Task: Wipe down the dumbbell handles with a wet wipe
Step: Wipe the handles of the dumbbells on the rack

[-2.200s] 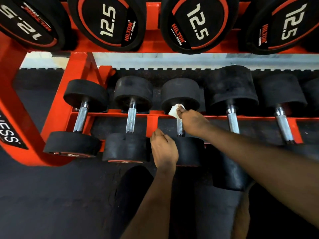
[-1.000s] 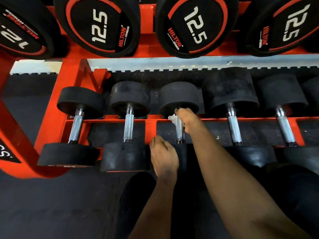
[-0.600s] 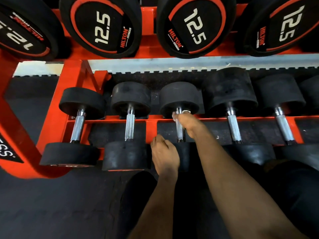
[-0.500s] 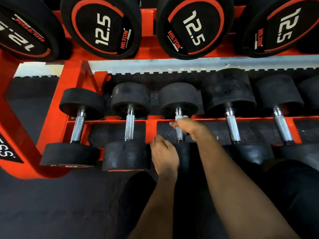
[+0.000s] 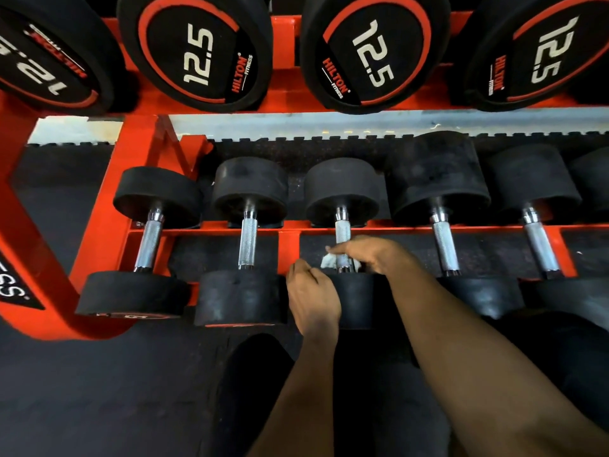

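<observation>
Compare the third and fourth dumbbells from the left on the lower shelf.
The third dumbbell has smaller heads than the fourth dumbbell. The right hand holds a wipe on the third's handle; the fourth's handle is bare. Both have black heads and metal handles and lie across the red rack.

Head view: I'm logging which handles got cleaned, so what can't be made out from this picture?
Head view:
The third dumbbell handle: its near end is covered by the right hand and wet wipe.
The wet wipe: mostly hidden under that hand's fingers; only a corner shows.
The left hand: its fingertips curl out of sight, so its grip is unclear.
The rack label: cut off by the left edge.
</observation>
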Demonstrator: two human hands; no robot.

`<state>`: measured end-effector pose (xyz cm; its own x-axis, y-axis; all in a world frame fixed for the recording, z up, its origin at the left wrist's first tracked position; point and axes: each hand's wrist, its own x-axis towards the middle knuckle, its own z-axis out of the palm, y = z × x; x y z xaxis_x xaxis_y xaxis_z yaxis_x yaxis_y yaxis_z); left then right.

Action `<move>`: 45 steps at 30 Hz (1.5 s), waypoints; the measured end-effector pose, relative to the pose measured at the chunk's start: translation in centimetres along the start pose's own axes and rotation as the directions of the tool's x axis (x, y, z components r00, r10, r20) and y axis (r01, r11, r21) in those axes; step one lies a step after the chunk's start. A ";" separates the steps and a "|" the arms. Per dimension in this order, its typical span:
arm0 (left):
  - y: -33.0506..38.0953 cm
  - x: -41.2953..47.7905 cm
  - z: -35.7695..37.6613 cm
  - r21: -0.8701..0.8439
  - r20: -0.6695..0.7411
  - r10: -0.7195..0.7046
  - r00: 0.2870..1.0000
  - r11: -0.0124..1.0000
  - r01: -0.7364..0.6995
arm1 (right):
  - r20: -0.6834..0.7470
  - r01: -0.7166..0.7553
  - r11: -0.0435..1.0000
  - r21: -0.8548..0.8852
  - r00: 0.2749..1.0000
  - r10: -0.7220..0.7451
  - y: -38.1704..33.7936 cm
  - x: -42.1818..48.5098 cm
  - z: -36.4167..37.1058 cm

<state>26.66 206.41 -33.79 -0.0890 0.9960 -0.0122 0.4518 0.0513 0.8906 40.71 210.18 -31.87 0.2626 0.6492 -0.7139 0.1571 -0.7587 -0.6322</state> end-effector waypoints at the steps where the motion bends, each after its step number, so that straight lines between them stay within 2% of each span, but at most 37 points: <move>1: 0.1 0.0 0.0 -0.008 -0.004 -0.010 1.000 1.000 0.010 | -0.072 0.003 0.990 -0.138 0.997 -0.013 -0.1 0.0 0.2; 3: 0.2 0.0 -0.1 -0.012 -0.002 -0.026 1.000 1.000 0.026 | -0.257 -0.018 0.927 -0.375 0.963 -0.086 -0.4 -1.0 0.9; 5: 0.3 -0.1 -0.3 -0.008 0.003 -0.025 1.000 1.000 0.025 | -0.445 -0.060 0.893 -0.446 0.880 -0.164 -0.3 -2.3 1.6; 7: 0.3 0.0 -0.3 -0.001 0.014 -0.034 0.999 0.999 0.034 | -0.572 -0.068 0.931 -0.358 0.804 -0.161 0.0 -2.9 1.9; 9: 0.4 0.0 -0.5 0.007 0.025 -0.032 0.999 0.999 0.032 | -0.633 -0.021 0.973 -0.229 0.763 -0.132 0.3 -3.5 1.9; 12: 0.5 -0.2 -0.5 0.064 0.039 0.022 0.999 0.998 -0.025 | -0.680 0.170 0.985 -0.008 0.722 -0.130 1.5 -4.8 1.4; 15: 1.1 -0.5 -0.7 0.183 0.080 0.110 0.991 0.975 -0.123 | -0.705 0.370 0.908 0.199 0.697 -0.129 3.3 -6.8 -0.3; 17: 1.7 -0.4 -0.8 0.256 0.095 0.180 0.979 0.946 -0.199 | -0.699 0.419 0.878 0.233 0.700 -0.148 4.4 -7.8 -1.8; 20: 3.4 -0.2 -0.2 0.211 0.168 0.368 0.915 0.893 -0.398 | -0.718 0.429 0.883 0.189 0.674 -0.174 6.5 -9.9 -4.3; 25: 7.4 0.8 2.7 0.047 0.364 0.632 0.684 0.721 -0.692 | -0.733 0.464 0.860 0.212 0.658 -0.174 8.6 -13.1 -7.6; 29: 9.2 3.0 5.4 -0.021 0.480 0.743 0.465 0.540 -0.841 | -0.779 0.418 0.880 0.228 0.620 -0.093 8.9 -13.1 -10.1; 32: 10.8 6.3 8.1 -0.046 0.602 0.748 0.279 0.381 -0.923 | -0.815 0.262 0.951 0.167 0.579 -0.017 8.5 -12.2 -12.0; 35: 12.3 9.5 10.6 -0.052 0.734 0.678 0.030 0.100 -0.994 | -0.857 -0.004 0.989 0.149 0.498 0.131 7.1 -10.2 -13.9; 37: 12.7 10.6 11.3 -0.080 0.789 0.611 -0.074 -0.018 -0.997 | -0.862 -0.063 0.978 0.199 0.464 0.206 5.9 -8.6 -14.0; 39: 12.8 11.2 12.0 -0.108 0.799 0.593 -0.102 -0.026 -0.994 | -0.816 -0.074 0.982 0.173 0.547 0.185 4.3 -6.1 -12.9; 41: 13.0 11.9 12.2 -0.136 0.787 0.600 -0.142 -0.056 -0.989 | -0.763 -0.116 0.993 0.035 0.638 0.101 3.2 -3.9 -9.4; 43: 14.0 13.2 12.4 -0.173 0.782 0.580 -0.229 -0.151 -0.973 | -0.763 -0.189 0.978 -0.087 0.644 0.057 3.1 -2.6 -7.0; 45: 15.2 14.7 12.7 -0.224 0.788 0.530 -0.315 -0.230 -0.947 | -0.759 -0.203 0.978 -0.056 0.645 0.090 3.4 -2.0 -8.2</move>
<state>43.47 222.81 -26.25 0.9665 -0.2283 0.1177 -0.2183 -0.9716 -0.0918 48.51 205.89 -30.16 0.9061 0.3091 -0.2889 0.1537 -0.8767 -0.4559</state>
